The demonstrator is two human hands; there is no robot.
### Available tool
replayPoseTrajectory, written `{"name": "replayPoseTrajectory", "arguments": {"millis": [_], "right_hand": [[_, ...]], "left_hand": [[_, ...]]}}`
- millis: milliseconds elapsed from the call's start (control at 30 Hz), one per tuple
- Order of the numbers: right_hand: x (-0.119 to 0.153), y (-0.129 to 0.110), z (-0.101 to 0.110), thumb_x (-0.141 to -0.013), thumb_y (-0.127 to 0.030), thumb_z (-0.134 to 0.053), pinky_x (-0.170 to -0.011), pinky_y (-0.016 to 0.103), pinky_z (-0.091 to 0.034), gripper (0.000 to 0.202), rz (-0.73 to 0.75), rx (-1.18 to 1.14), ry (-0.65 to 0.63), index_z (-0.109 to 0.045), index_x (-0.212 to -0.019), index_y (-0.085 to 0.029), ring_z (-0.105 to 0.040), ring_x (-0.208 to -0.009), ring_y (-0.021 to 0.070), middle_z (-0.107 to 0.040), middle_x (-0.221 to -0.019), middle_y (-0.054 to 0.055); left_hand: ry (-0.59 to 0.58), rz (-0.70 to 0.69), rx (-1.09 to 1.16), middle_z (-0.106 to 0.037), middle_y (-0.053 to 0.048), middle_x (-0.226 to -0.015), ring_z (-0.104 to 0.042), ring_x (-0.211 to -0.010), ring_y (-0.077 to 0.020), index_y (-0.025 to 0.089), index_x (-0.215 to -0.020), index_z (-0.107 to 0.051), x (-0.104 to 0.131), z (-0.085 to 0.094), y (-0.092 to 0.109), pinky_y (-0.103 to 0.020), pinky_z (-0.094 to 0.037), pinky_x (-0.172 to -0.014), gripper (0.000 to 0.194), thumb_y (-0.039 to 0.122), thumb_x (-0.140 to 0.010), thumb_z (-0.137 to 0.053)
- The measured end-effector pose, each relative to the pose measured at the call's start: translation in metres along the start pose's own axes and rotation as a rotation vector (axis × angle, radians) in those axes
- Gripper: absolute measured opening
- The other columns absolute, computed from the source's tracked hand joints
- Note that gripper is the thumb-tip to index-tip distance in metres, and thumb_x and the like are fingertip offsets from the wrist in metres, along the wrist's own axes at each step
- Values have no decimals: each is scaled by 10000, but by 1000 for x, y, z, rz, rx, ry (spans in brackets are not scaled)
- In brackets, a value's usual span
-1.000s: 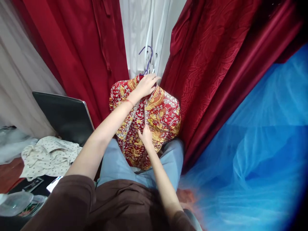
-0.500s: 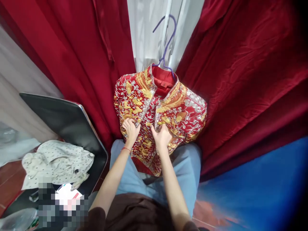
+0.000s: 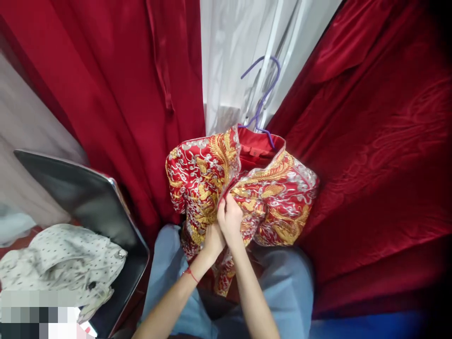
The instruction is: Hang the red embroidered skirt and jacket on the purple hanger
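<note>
A red jacket [image 3: 201,169] with gold and silver embroidery hangs on a purple hanger [image 3: 277,77], its lower part between my knees. My right hand [image 3: 230,219] pinches the front edge of the jacket near the middle of the chest. Just below and to the left, my left hand [image 3: 213,242], with a red string on its wrist, lies against the jacket front beside my right hand. Its fingers are largely hidden behind my right hand and the cloth.
Red curtains [image 3: 116,94] hang on both sides, with white sheer cloth [image 3: 229,61] between them. At the left a black chair [image 3: 88,188] bears a dotted white cloth [image 3: 70,263]. Blue material [image 3: 370,326] shows at the lower right.
My hands have come together at the jacket's front, the right one drawing the front edge across to the left. Jacket and hanger appear lower and further right in the view.
</note>
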State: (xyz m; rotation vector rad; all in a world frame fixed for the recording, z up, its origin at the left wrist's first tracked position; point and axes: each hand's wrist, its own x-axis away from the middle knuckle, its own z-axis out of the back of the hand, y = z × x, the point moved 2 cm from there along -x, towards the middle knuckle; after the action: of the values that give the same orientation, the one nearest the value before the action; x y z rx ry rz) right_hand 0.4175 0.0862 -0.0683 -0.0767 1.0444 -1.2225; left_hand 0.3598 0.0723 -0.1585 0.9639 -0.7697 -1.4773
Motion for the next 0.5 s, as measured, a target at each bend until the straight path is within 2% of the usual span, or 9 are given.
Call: {"name": "replayPoseTrajectory", "arguments": {"millis": [67, 133, 167, 267, 300, 333, 367, 400, 500], "right_hand": [[-5, 12, 9, -981, -307, -370, -581, 280, -380, 255, -28, 7, -38, -507, -785, -219, -535, -575, 160, -578, -671, 11], [-11, 23, 33, -960, -353, -479, -568, 282, -394, 231, 0, -21, -60, -502, -767, -228, -531, -555, 155, -570, -647, -8], [-14, 27, 50, -940, -364, -540, -575, 282, -411, 214, 39, -49, -31, -511, -776, -229, -535, -561, 152, -573, -659, -12], [-32, 30, 114, -915, -333, -609, -656, 316, -467, 124, 237, 3, 272, -581, -932, -214, -580, -682, 177, -624, -811, 36], [-41, 29, 134, -898, -358, -639, -748, 359, -483, 195, 307, 111, 359, -602, -1014, -206, -609, -808, 216, -646, -918, 77], [-50, 29, 151, -872, -413, -676, -851, 417, -471, 310, 355, 222, 419, -613, -1085, -197, -607, -958, 269, -649, -1031, 122], [-60, 31, 164, -851, -479, -693, -916, 459, -445, 423, 382, 313, 411, -612, -1151, -192, -577, -1065, 313, -633, -1129, 155], [-71, 34, 173, -843, -532, -689, -942, 477, -426, 510, 399, 383, 362, -601, -1208, -187, -551, -1119, 336, -613, -1194, 173], [-94, 48, 181, -892, -606, -590, -872, 427, -439, 559, 463, 480, 195, -588, -1234, -164, -570, -1040, 312, -623, -1155, 173]], "left_hand": [[-31, -87, -109, -643, -101, -741, -679, -702, -308, 271, -801, -582, 1, 15, 3, -454, -469, -658, 54, 233, -805, -544], [7, -257, -200, -676, -87, -856, -699, -783, -286, 292, -924, -585, -4, 48, 10, -437, -519, -678, 95, 242, -851, -550], [87, -355, -215, -682, -76, -923, -699, -840, -261, 302, -974, -577, -9, 70, 15, -418, -547, -699, 108, 250, -890, -535], [683, -556, -182, -602, -115, -1121, -638, -1047, -265, 266, -1059, -561, -38, 152, 36, -396, -577, -728, 202, 299, -874, -634], [836, -576, -183, -542, -148, -1255, -597, -1139, -277, 238, -1127, -559, -52, 177, 44, -411, -579, -792, 317, 333, -849, -678], [920, -582, -200, -489, -171, -1361, -529, -1255, -302, 212, -1213, -543, -68, 198, 52, -451, -548, -924, 462, 384, -820, -716], [893, -594, -221, -461, -181, -1424, -474, -1327, -314, 194, -1293, -513, -85, 214, 61, -473, -501, -1018, 585, 433, -806, -731], [807, -602, -236, -480, -173, -1435, -459, -1349, -309, 191, -1336, -497, -102, 226, 68, -472, -462, -1069, 631, 473, -815, -716], [460, -596, -231, -663, -116, -1242, -604, -1171, -252, 187, -1258, -593, -139, 239, 80, -388, -474, -1029, 500, 534, -899, -591]]}}
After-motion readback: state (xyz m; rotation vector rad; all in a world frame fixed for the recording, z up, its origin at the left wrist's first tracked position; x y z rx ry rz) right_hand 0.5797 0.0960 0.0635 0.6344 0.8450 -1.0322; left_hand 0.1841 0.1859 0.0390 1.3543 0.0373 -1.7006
